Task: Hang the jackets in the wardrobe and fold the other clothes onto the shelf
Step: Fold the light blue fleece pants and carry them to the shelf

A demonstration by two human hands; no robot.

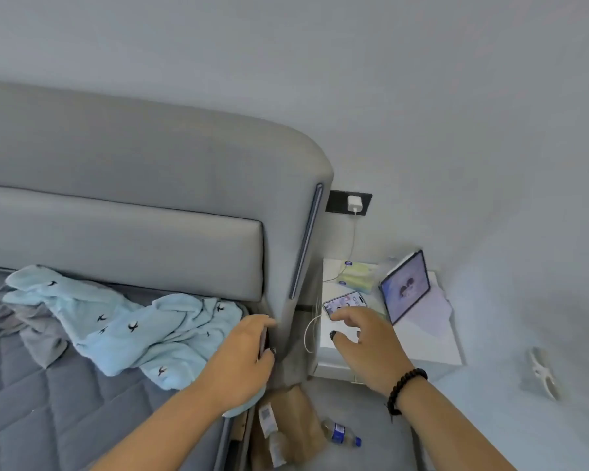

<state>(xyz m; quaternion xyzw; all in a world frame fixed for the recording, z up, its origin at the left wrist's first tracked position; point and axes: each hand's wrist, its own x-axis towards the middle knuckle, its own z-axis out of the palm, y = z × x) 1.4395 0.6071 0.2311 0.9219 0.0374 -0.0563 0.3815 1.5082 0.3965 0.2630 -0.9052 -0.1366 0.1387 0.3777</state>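
Observation:
A crumpled light blue garment (116, 321) with small black bird prints lies across the grey quilted bed (31, 402). A grey garment (31, 321) lies partly under it at the left. My left hand (242, 362) is at the bed's right corner by the headboard (150, 185); its fingers curl round a thin flat dark object (263, 338), seen edge-on. My right hand (361, 338), with a black bead bracelet on the wrist, reaches over the white nightstand (422, 345). Its fingers are spread and its fingertips are at a lit phone (346, 300) lying there. No wardrobe or shelf is in view.
On the nightstand a tablet (405, 287) stands propped and a tissue pack (354, 277) lies behind the phone. A white charger (354, 202) sits in the wall socket, its cable hanging down. On the floor lie a plastic bottle (340, 433), brown packaging (293, 419) and a white object (543, 372).

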